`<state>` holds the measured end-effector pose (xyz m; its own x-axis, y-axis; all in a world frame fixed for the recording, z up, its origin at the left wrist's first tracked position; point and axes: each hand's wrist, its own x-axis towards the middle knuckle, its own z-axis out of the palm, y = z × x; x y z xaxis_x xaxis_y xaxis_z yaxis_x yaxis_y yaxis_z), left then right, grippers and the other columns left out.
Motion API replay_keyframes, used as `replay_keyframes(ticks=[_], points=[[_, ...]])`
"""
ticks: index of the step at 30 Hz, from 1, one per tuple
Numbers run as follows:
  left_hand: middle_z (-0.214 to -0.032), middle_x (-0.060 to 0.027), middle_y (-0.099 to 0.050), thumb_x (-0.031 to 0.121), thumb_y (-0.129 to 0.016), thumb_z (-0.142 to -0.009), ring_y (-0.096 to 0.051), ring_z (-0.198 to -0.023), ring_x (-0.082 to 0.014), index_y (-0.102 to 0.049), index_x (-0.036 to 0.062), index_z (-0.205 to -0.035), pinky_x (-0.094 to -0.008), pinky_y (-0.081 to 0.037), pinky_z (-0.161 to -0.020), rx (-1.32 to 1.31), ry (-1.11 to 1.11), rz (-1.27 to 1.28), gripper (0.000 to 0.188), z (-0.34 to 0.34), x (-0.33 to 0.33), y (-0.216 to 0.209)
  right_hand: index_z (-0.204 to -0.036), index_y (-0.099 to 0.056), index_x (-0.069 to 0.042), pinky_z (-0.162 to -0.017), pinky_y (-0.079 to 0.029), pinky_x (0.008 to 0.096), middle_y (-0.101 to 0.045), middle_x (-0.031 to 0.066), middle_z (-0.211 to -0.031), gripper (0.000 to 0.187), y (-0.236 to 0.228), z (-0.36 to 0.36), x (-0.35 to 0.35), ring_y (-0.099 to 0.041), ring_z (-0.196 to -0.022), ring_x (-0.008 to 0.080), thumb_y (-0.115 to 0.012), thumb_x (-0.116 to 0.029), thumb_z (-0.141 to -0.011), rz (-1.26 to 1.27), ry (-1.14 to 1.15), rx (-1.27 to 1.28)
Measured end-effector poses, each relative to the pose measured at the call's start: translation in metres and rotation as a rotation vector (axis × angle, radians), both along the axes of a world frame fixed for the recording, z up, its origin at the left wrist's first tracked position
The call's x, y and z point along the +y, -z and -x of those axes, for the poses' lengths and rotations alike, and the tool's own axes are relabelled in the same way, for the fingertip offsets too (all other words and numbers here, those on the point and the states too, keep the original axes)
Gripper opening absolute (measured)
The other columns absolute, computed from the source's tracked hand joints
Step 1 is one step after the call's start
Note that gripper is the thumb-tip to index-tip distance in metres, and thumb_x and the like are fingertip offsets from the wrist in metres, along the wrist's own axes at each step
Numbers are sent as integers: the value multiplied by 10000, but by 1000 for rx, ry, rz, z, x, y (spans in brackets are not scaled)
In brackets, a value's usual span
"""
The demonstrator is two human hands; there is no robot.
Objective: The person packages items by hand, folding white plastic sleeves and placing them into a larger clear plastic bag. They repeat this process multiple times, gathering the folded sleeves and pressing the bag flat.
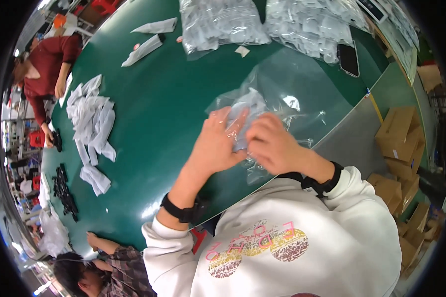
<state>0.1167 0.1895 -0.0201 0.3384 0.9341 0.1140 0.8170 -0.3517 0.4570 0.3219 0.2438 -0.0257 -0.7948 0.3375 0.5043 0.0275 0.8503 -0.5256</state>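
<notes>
A clear plastic bag (pixel 262 89) lies on the green table near its front edge. Inside or under its film shows a pale, whitish bundle (pixel 252 101). My left hand (pixel 214 141) is at the bag's left side, fingers bent over the film and bundle, thumb pointing right. Beside it, my right hand (pixel 272 141) has curled fingers pinching at the bag and is somewhat blurred. Both fingertips are partly hidden by shiny plastic.
Two large clear bags of pale pieces (pixel 223 24) (pixel 307 24) stand at the far side. A black phone (pixel 348 58) lies right of them. Left are a heap of white strips (pixel 91 116) and black items (pixel 64 193). Two other people work along the left edge. Cardboard boxes (pixel 399 133) stand right.
</notes>
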Motion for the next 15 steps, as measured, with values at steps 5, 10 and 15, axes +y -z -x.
replay_keyframes(ticks=[5, 10, 15], points=[[-1333, -262, -432, 278, -724, -729, -428, -1194, -461, -392, 137, -1474, -518, -376, -1020, -128, 11, -60, 828, -59, 42, 28, -827, -556, -59, -907, -367, 480, -514, 77, -991, 121, -3, 18, -14, -482, -952, 318, -648, -82, -751, 132, -81, 101], [-1364, -270, -429, 295, -693, -777, -412, -1241, -470, -358, 99, -1487, -523, -373, -1028, -199, -70, 31, 810, -68, 51, 24, -826, -552, -54, -911, -384, 478, -522, 78, -1001, 107, -17, 7, -3, -487, -970, 309, -646, -77, -780, 233, -113, 196], [-1357, -226, -489, 284, -683, -801, -456, -1253, -406, -359, 82, -1480, -499, -401, -1027, -698, -294, 310, 779, -17, 29, 31, -818, -547, -48, -870, -418, 443, -537, 80, -981, 108, -18, -5, 3, -498, -974, 299, -649, -72, -797, 228, -74, 263]])
